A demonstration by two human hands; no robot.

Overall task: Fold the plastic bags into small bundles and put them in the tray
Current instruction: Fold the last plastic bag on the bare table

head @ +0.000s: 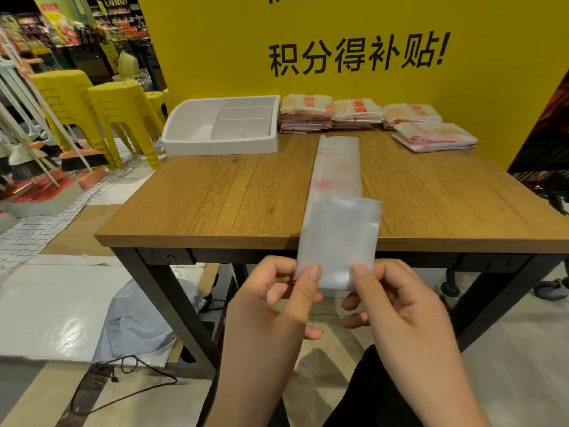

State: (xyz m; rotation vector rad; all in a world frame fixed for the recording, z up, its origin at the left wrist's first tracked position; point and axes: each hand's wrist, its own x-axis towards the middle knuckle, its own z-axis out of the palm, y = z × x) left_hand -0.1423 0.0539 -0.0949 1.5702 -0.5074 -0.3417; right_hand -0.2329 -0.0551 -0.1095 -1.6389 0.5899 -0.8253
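A long, narrow strip of folded translucent plastic bag (337,167) with red print lies across the wooden table (234,195) and hangs over its near edge. Its near end is folded back up over itself. My left hand (277,300) pinches that folded end at its lower left, thumb on top. My right hand (397,300) pinches the lower right in the same way. Both hands are just below the table's front edge. A white tray (172,135) with several compartments stands at the back left of the table.
Stacks of folded printed bags (308,114) line the back of the table, with one more pile (434,137) at the back right. A yellow wall panel rises behind. Yellow stools (120,112) and brooms stand to the left. A cable and a grey cloth lie on the floor.
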